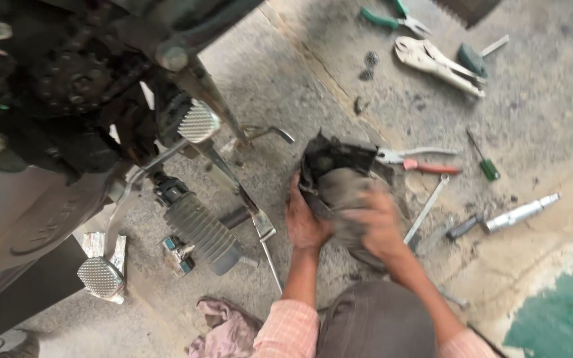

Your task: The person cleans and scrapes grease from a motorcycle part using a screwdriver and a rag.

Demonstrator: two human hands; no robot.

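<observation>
The left hand [304,222] grips the side of a dirty black part [337,174] held just above the floor [286,86]. The right hand [381,225] (a bit blurry) presses a grey rag [347,199] on it. Red pliers [419,161] lie nearby.

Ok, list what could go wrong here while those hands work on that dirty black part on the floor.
1. The black part sits propped on the concrete, gripped by the left hand while the right hand blurs with motion; it may slip.
2. The pliers and a wrench lie loose beside the part, so a hand could knock them.
3. The footpeg juts close to the left forearm.
</observation>
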